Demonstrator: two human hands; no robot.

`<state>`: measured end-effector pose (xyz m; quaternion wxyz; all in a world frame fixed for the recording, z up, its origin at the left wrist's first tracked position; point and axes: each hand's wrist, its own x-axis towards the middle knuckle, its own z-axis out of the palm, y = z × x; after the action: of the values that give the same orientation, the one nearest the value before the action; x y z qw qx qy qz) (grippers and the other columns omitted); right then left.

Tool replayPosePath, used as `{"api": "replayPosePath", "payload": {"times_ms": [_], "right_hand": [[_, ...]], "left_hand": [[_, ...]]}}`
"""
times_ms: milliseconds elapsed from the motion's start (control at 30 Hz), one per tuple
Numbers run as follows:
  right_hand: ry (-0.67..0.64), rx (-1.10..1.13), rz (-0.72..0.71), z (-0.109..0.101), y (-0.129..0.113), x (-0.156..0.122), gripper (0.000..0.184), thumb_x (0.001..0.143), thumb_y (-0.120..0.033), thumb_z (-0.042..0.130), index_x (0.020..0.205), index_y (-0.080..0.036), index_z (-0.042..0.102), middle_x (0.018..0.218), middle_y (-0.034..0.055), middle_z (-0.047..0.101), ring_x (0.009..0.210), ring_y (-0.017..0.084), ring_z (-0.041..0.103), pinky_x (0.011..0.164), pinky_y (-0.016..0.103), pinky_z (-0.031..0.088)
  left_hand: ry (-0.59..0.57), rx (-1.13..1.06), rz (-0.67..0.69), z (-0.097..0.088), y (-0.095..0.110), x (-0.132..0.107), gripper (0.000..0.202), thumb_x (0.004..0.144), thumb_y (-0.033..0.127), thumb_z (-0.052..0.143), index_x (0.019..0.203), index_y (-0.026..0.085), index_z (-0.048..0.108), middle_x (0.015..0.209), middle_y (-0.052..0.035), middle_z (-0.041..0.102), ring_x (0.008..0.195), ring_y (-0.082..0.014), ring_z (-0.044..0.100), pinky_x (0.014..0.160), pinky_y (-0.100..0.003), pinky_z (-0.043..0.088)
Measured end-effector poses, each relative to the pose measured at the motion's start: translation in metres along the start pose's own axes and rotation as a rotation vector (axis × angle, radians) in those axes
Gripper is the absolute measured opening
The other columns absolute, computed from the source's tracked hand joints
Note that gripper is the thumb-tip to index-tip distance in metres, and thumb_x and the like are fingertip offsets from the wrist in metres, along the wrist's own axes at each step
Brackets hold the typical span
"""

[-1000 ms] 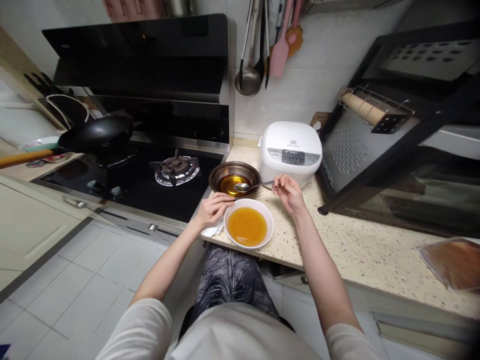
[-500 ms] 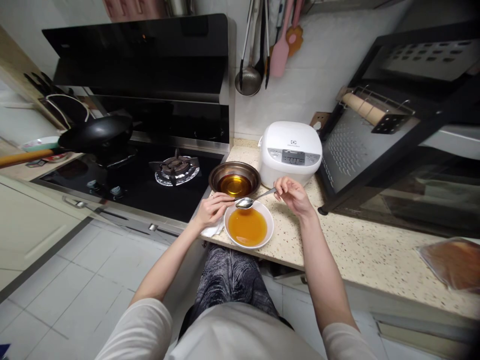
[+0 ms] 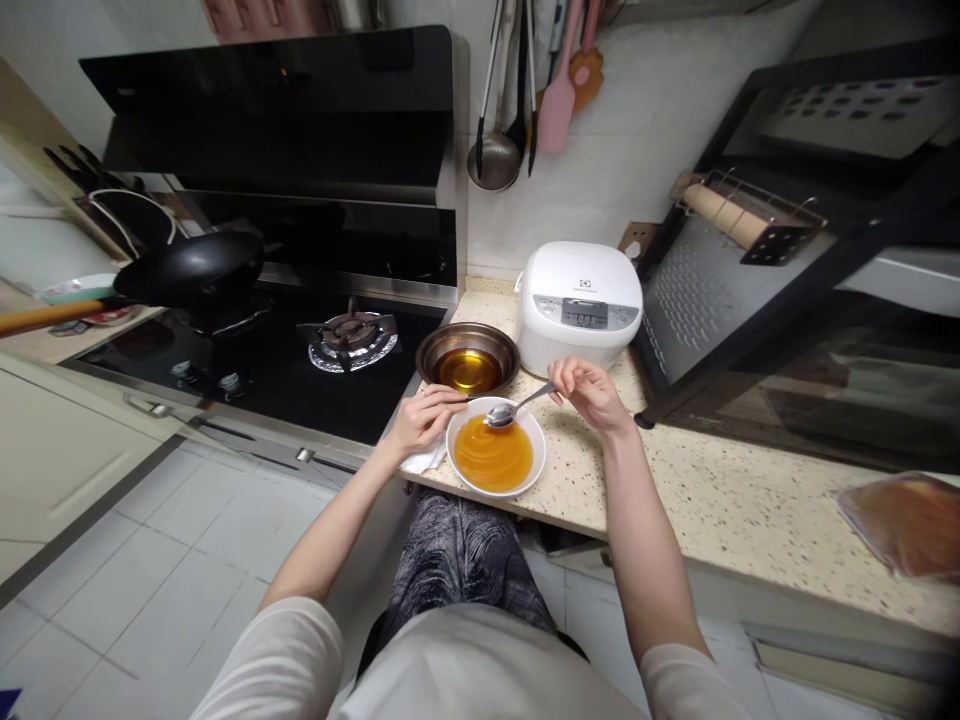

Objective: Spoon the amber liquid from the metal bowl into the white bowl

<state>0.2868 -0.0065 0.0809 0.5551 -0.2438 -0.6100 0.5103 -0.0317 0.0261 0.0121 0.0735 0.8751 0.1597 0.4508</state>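
Observation:
My right hand (image 3: 586, 390) pinches the handle of a metal spoon (image 3: 500, 414), whose bowl is low over the far side of a white bowl (image 3: 540, 470). Amber liquid (image 3: 493, 458) with ripples on its surface fills much of that bowl. At the bowl's left rim is my left hand (image 3: 427, 415), its fingers closed around a thin dark stick-like utensil (image 3: 474, 399) that points right; its full shape is hidden. Just behind stands a metal basin (image 3: 431, 347) holding darker golden oil-like liquid.
A white rice cooker (image 3: 581, 305) stands behind my right hand. On the left are a gas stove (image 3: 300, 400) and a black wok (image 3: 199, 260) with a wooden handle. A black rack (image 3: 697, 380) rises at the right. A white cloth or tissue (image 3: 426, 458) lies by the counter edge.
The spoon's bowl has moved slightly right and down, from the far rim to over the liquid, where ripples now show. My left hand has barely moved.

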Motion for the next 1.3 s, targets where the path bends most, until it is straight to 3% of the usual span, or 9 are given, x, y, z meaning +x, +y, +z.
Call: {"api": "replayPosePath", "payload": {"times_ms": [267,500,833,967,1300], "right_hand": [[0.027,0.028,-0.012,0.001,0.001,0.0,0.043,0.086,-0.057,0.068,0.065,-0.022,0.056,0.063,0.0006,0.042,0.057,0.015,0.039,0.051,0.03,0.036],[0.189,0.076,0.015,0.002,0.006,0.007,0.043,0.085,-0.057,0.07,0.067,-0.023,0.051,0.064,-0.0009,0.036,0.057,0.015,0.033,0.048,0.028,0.033],[0.403,0.105,-0.075,0.003,0.025,0.017,0.042,0.083,-0.057,0.072,0.069,-0.024,0.049,0.072,0.0009,0.045,0.066,0.016,0.045,0.065,0.03,0.05],[0.402,0.038,-0.03,0.008,0.04,0.019,0.044,0.082,-0.061,0.071,0.07,-0.022,0.054,0.076,0.0011,0.053,0.069,0.015,0.052,0.068,0.029,0.052],[0.289,-0.07,0.032,0.011,0.065,0.021,0.049,0.082,-0.067,0.066,0.07,-0.021,0.055,0.079,0.0005,0.057,0.068,0.013,0.056,0.071,0.029,0.051]], "left_hand": [[0.005,-0.001,0.006,0.0,0.001,0.001,0.033,0.102,0.02,0.045,0.121,0.02,0.072,0.117,-0.0099,0.075,0.113,-0.0228,0.067,0.094,-0.044,0.058],[0.0,0.002,0.008,0.0,0.0,0.001,0.033,0.101,0.018,0.046,0.121,0.02,0.072,0.117,-0.0098,0.075,0.113,-0.0229,0.067,0.093,-0.044,0.059],[0.001,0.015,0.012,-0.001,0.0,0.001,0.033,0.101,0.017,0.047,0.121,0.02,0.072,0.118,-0.0093,0.075,0.113,-0.0226,0.067,0.093,-0.042,0.058],[-0.006,0.019,0.006,-0.001,0.0,0.0,0.033,0.101,0.017,0.046,0.121,0.02,0.072,0.118,-0.0093,0.075,0.113,-0.0226,0.067,0.094,-0.043,0.058],[-0.004,0.014,0.007,-0.001,0.001,0.002,0.033,0.101,0.019,0.045,0.121,0.02,0.072,0.118,-0.0098,0.075,0.113,-0.0226,0.067,0.094,-0.043,0.058]]}}
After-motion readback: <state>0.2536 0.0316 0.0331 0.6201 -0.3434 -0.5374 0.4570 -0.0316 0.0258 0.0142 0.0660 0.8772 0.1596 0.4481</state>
